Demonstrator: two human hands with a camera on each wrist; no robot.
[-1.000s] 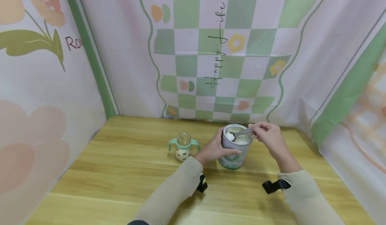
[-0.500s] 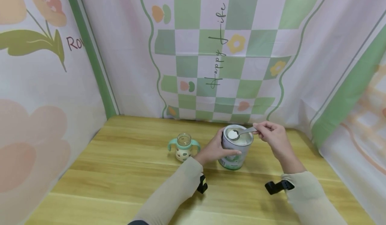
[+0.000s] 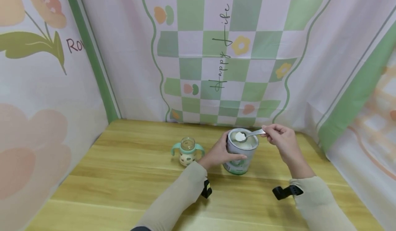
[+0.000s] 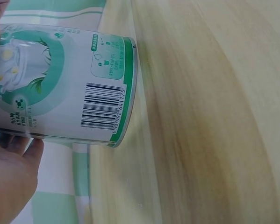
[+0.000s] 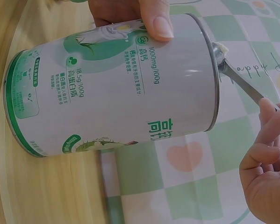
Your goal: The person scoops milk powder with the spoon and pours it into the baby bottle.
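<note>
Your can point(image 5: 111, 88) stands upright on the table point(image 3: 123, 176), pale contents visible through its mouth. The spoon point(image 3: 255, 132) carries a heap of white powder point(image 3: 240, 136) at that mouth. The bottle point(image 3: 187, 151) stands upright left of the can; its fill cannot be told. Your left hand point(image 3: 218, 152) is wrapped round the can's side, thumb across the front; your right hand point(image 3: 282, 140) pinches the spoon's handle end, fingers bent.
</note>
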